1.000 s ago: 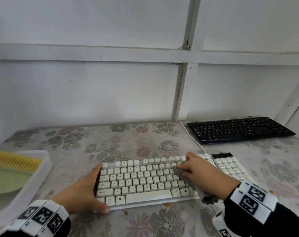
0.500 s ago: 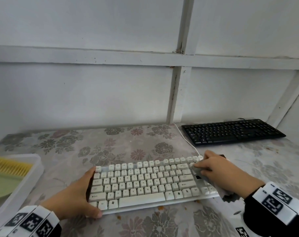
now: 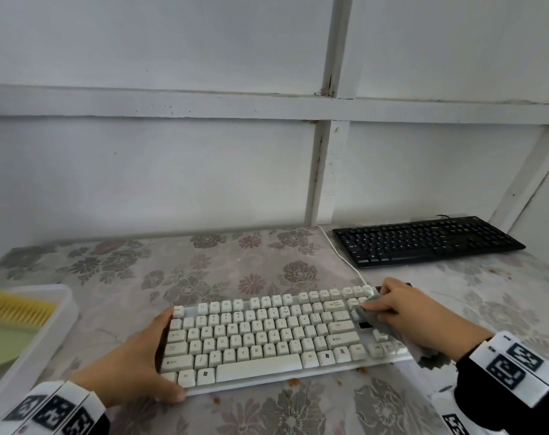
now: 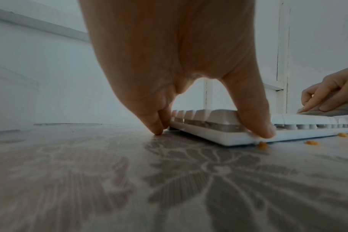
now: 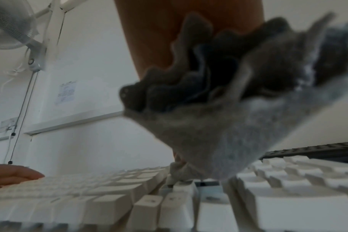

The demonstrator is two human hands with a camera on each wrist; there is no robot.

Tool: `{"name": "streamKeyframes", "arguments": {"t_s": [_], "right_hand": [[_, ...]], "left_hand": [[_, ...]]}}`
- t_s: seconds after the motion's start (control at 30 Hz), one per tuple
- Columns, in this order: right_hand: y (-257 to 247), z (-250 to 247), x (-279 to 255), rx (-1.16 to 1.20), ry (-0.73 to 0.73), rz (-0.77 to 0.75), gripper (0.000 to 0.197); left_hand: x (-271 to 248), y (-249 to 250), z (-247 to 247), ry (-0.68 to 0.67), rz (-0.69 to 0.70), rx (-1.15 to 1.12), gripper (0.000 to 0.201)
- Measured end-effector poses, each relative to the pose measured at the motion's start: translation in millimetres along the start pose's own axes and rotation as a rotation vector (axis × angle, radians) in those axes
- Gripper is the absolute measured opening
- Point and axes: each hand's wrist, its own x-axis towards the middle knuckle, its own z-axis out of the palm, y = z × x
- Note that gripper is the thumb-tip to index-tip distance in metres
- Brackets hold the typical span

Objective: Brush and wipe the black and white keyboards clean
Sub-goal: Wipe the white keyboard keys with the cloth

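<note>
The white keyboard point(image 3: 266, 337) lies in the middle of the flowered tablecloth. My left hand point(image 3: 160, 356) grips its left end, with the thumb on the front corner and the fingers at the back corner point(image 4: 159, 125). My right hand point(image 3: 383, 304) holds a crumpled grey cloth point(image 3: 373, 320) and presses it on the keys just right of the main block. In the right wrist view the cloth point(image 5: 218, 125) hangs down onto the white keys point(image 5: 89, 196). The black keyboard point(image 3: 423, 243) lies at the back right, with neither hand on it.
A white tray point(image 3: 56, 334) at the left edge holds a green brush with yellow bristles point(image 3: 15, 307). Orange crumbs point(image 3: 295, 382) lie along the keyboard's front edge. A white cable point(image 3: 345, 262) runs from the keyboard to the wall. The white wall stands right behind the table.
My right hand has slid the cloth to the right, from the middle keys to the keys right of the main block. The left hand keeps its hold on the keyboard's left end.
</note>
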Motion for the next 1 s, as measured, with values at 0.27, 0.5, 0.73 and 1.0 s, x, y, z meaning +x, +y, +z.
{"name": "streamKeyframes", "arguments": {"t_s": [0.27, 0.5, 0.73, 1.0], "right_hand": [[6, -7, 3, -0.032, -0.023, 0.066, 0.023], [16, -17, 1, -0.112, -0.001, 0.122, 0.022], [-8, 2, 2, 0.0, -0.032, -0.024, 0.023], [16, -15, -5, -0.088, -0.004, 0.103, 0.025]], "left_hand": [[-1, 5, -1, -0.002, 0.007, 0.009, 0.138], [-2, 9, 0, -0.003, 0.005, 0.005, 0.132], [-4, 11, -1, -0.018, 0.036, -0.027, 0.131], [-3, 8, 0, -0.01, 0.052, -0.039, 0.137]]}}
